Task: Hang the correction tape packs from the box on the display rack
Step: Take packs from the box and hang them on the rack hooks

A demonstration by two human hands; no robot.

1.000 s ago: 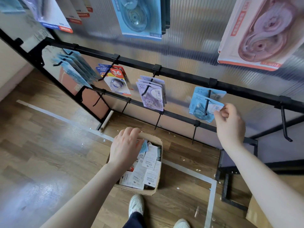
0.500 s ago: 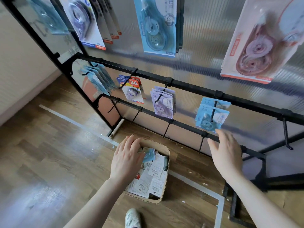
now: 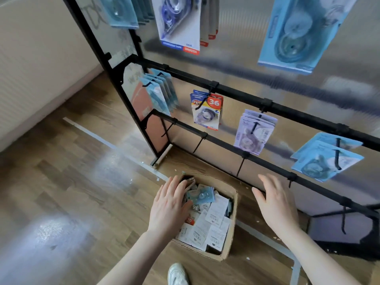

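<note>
Correction tape packs point(image 3: 207, 221) lie jumbled in the cardboard box point(image 3: 231, 239) on the floor at lower centre of the frame, most showing their white printed backs. One light-blue pack point(image 3: 200, 195) lies face up on top, at the fingertips of the left hand point(image 3: 169, 204), whose grip is flat and spread over the pile, pinching nothing that I can see. The right hand point(image 3: 276, 206) hovers open and empty beside the box, right of centre. These packs look light and fairly stiff, thin card with a glossy plastic bubble that may slip, so pinching the flat card edge near the hang hole seems best. Matching blue packs point(image 3: 327, 159) hang on a hook of the display rack point(image 3: 287, 112) at the right edge.
</note>
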